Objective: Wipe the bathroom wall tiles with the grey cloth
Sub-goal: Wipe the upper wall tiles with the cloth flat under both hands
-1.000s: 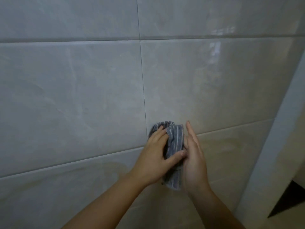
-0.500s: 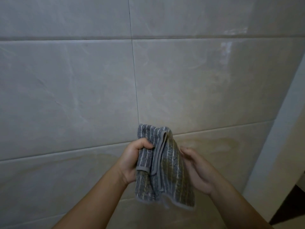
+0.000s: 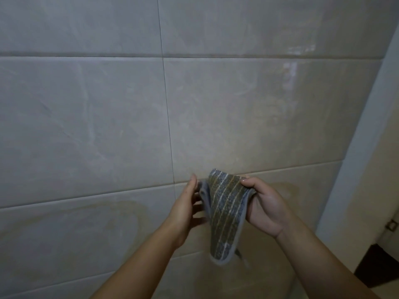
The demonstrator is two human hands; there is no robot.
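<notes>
The grey striped cloth (image 3: 226,214) hangs folded in front of the wall tiles (image 3: 86,126), held away from them at chest height. My right hand (image 3: 263,203) pinches its upper right edge, thumb on top and fingers curled behind. My left hand (image 3: 185,206) is at the cloth's left edge with straight fingers touching the fold; its fingertips are partly hidden behind the cloth. The cloth's lower end dangles free in a rounded point.
Large pale marbled tiles with thin grout lines fill the view. A white door frame (image 3: 358,147) runs down the right side, with a beige door (image 3: 384,190) and dark floor (image 3: 380,264) beyond it.
The cloth came off the wall and passed from my left hand's grip to my right hand's pinch. My left hand opened and now only touches the left edge.
</notes>
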